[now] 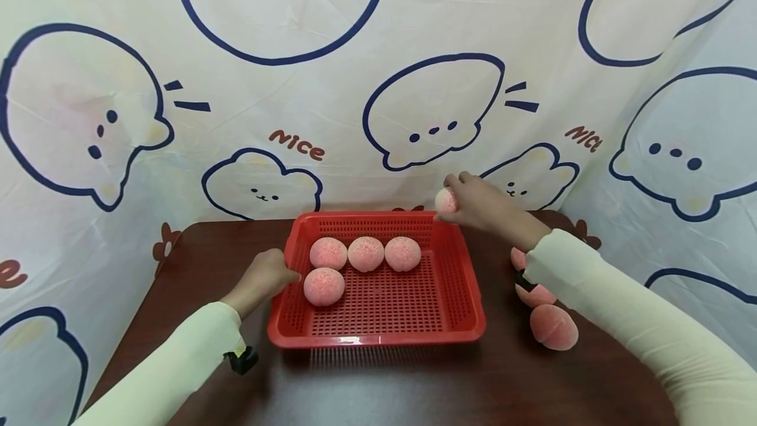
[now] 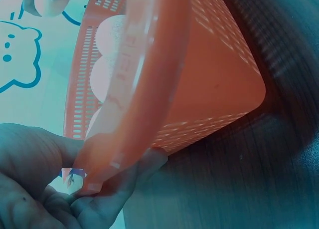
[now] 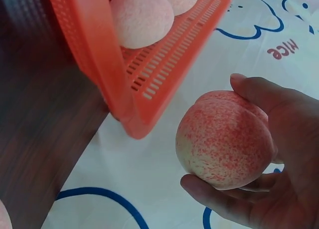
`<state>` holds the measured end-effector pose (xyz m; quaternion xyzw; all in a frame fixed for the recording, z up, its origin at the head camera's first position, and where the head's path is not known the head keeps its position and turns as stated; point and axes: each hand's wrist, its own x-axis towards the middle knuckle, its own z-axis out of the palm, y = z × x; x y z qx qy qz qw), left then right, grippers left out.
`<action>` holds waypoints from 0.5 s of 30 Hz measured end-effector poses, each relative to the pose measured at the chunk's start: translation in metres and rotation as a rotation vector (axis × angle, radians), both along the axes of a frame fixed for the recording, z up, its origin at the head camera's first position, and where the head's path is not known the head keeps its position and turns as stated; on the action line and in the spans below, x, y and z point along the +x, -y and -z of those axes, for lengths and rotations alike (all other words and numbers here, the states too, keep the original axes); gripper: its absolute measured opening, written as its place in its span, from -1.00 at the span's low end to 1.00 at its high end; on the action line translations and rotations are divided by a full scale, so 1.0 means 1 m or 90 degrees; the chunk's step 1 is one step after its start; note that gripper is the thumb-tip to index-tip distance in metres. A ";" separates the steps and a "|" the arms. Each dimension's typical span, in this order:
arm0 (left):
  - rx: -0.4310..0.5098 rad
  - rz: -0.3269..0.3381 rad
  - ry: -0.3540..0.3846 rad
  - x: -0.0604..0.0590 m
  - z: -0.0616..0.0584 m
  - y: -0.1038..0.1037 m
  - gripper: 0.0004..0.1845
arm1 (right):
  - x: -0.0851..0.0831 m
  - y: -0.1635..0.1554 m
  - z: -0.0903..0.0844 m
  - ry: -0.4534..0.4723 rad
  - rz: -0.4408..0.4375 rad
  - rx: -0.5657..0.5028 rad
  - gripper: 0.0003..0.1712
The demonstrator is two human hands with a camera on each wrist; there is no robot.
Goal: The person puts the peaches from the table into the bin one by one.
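Observation:
A red plastic basket (image 1: 378, 339) with slotted walls stands on the dark table. In it lie a front peach (image 1: 324, 286) at the left and a back row made up of a left peach (image 1: 328, 253), a middle peach (image 1: 366, 254) and a right peach (image 1: 403, 254). My left hand (image 1: 267, 277) pinches the basket's left rim between thumb and fingers, as the left wrist view shows close up. Above the basket's back right corner, my right hand (image 1: 478, 204) grips another pink, speckled peach (image 3: 224, 139), raised off the table.
Right of the basket, a loose peach (image 1: 554, 327) lies on the table (image 1: 378, 393), with more peaches behind it partly hidden by the right sleeve (image 1: 615, 294). A printed cloth (image 1: 331, 104) hangs behind and at both sides.

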<state>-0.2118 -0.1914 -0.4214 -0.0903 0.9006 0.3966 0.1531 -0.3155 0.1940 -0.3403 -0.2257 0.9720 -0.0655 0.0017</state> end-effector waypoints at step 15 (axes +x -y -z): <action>-0.011 0.008 0.001 -0.003 0.000 0.000 -0.59 | 0.009 0.030 0.007 0.002 -0.037 -0.007 -0.21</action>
